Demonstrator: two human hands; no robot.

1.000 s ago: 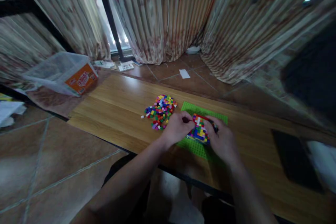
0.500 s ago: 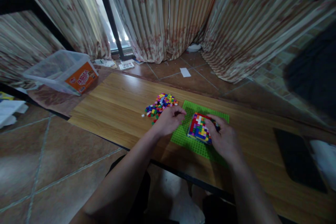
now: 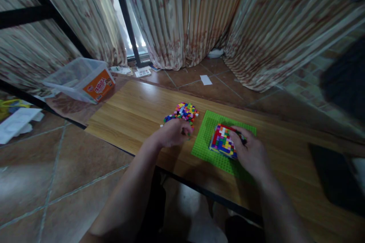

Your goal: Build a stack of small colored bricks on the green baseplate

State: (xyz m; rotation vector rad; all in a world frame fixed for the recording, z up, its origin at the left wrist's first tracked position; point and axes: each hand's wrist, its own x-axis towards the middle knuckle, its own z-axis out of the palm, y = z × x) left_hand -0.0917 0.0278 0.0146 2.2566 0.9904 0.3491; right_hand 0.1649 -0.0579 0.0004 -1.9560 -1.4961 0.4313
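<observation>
Striped curtains (image 3: pixel 182 19) fill the back of the view from my end, hanging down to a brown tiled floor (image 3: pixel 82 174) with a white card (image 3: pixel 205 80) lying on it. Up front I've got a long wooden table (image 3: pixel 125 104), and past its left end sits a clear plastic bin (image 3: pixel 70 79) with an orange label (image 3: pixel 99 85). Over on the right end of the table there's a flat black thing (image 3: pixel 333 174), can't make out what.

Main event: a multicolored brick build (image 3: pixel 224 141), sitting on a green baseplate (image 3: pixel 203 138), a bit right of mid-table. My right hand (image 3: pixel 251 152) is on its right side, thumb over the top and fingers around the far edge, so I'd call that clamped on. My left hand (image 3: pixel 174 133) is over at the loose brick pile (image 3: pixel 186 110), just left of the baseplate, covering the near part of it. Fingers there are curled, with a few bricks showing right by the fingertips, but honestly I can't tell from this feed whether they're pinching one or just touching.
</observation>
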